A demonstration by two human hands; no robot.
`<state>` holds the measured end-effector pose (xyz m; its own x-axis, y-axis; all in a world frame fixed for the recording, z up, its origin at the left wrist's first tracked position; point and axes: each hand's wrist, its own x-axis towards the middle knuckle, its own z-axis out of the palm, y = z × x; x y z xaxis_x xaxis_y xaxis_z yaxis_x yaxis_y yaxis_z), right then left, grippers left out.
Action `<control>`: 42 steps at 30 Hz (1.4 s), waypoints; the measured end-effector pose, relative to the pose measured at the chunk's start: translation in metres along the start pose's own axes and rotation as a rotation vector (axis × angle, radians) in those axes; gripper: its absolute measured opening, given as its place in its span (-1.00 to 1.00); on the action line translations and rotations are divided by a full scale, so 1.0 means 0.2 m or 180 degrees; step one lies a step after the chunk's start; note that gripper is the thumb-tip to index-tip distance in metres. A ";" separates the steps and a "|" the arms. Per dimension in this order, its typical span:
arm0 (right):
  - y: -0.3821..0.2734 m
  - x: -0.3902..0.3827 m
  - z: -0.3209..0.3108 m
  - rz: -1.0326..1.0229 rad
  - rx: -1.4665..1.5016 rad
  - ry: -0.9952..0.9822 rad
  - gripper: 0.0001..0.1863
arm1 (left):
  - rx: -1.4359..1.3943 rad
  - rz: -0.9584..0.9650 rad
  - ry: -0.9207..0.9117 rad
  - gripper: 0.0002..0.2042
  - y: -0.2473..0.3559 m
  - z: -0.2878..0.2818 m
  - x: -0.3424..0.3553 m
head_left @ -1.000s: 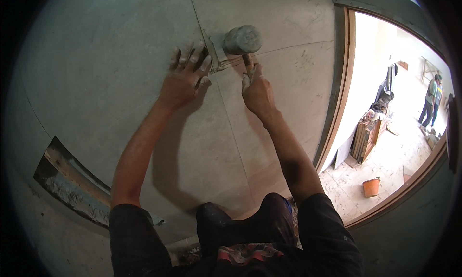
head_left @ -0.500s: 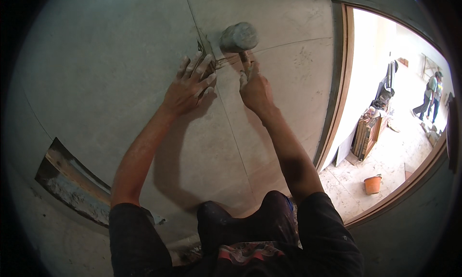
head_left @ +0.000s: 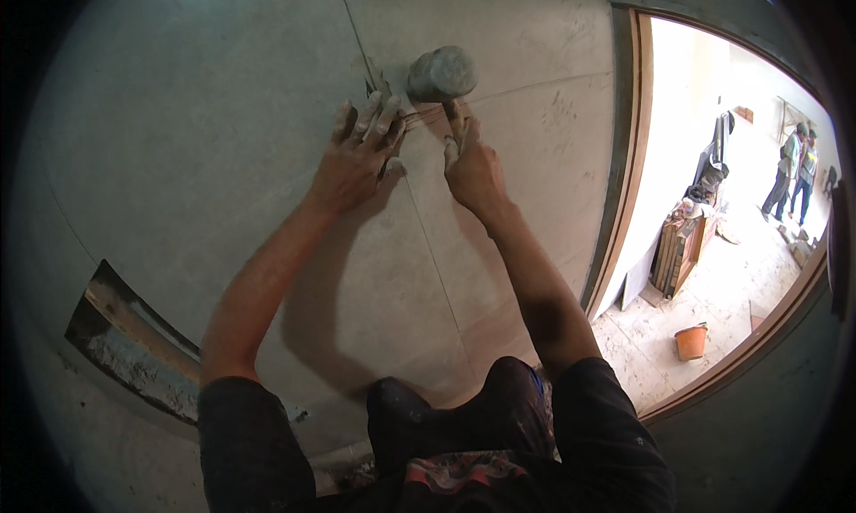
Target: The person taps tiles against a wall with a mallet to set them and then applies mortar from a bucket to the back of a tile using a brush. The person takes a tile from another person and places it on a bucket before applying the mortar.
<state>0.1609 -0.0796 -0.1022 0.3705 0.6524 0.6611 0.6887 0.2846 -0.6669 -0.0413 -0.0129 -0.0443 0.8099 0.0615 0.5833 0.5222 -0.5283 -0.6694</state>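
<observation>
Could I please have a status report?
Right hand gripping grey cylindrical-headed mallet. Left hand spread over flat grey tiles. Possibly obstructing: left hand, near mallet.

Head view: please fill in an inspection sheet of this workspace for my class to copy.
Surface: large grey tiles, scuffed, with joint lines.
Job's things: grey-headed mallet; thin strip at a joint.
Clutter: orange bucket and wooden stack beyond the doorway.
Hands: right hand grips the mallet's handle; left hand spread by the strip, grip unclear.
Cables: nothing seen.
Surroundings: two people beyond the doorway; rough-edged recess at left.
</observation>
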 end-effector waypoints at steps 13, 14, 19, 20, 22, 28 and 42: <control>0.08 -0.15 0.00 -0.0051 0.0554 0.0478 -0.62 | 0.0131 0.0123 0.0083 -0.48 -0.05 0.04 0.00; 0.06 -0.14 0.01 -0.0052 0.0432 0.0446 -0.62 | 0.0126 0.0126 0.0107 -0.47 -0.05 0.04 0.00; 0.04 -0.09 0.07 0.0120 0.0152 0.0168 -0.59 | 0.0280 0.0112 0.0124 -0.46 -0.04 0.02 0.01; 0.05 -0.09 0.07 0.0102 0.0139 0.0171 -0.59 | 0.0254 0.0120 0.0110 -0.46 -0.03 0.02 0.02; 0.05 -0.08 0.08 0.0042 0.0117 0.0179 -0.59 | 0.0172 0.0102 0.0076 -0.45 -0.03 0.01 0.02; 0.05 -0.07 0.10 0.0112 -0.0096 0.0147 -0.53 | -0.0026 0.0062 0.0180 -0.51 -0.04 -0.02 0.05; 0.05 -0.07 0.09 0.0147 0.0097 0.0165 -0.63 | 0.0034 -0.1193 0.0923 -0.07 -0.17 -0.04 0.30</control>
<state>0.1517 -0.0732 -0.1247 0.4338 0.6284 0.6457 0.6512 0.2767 -0.7067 -0.0132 0.0012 0.0172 0.4579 0.0063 0.8890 0.7682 -0.5060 -0.3921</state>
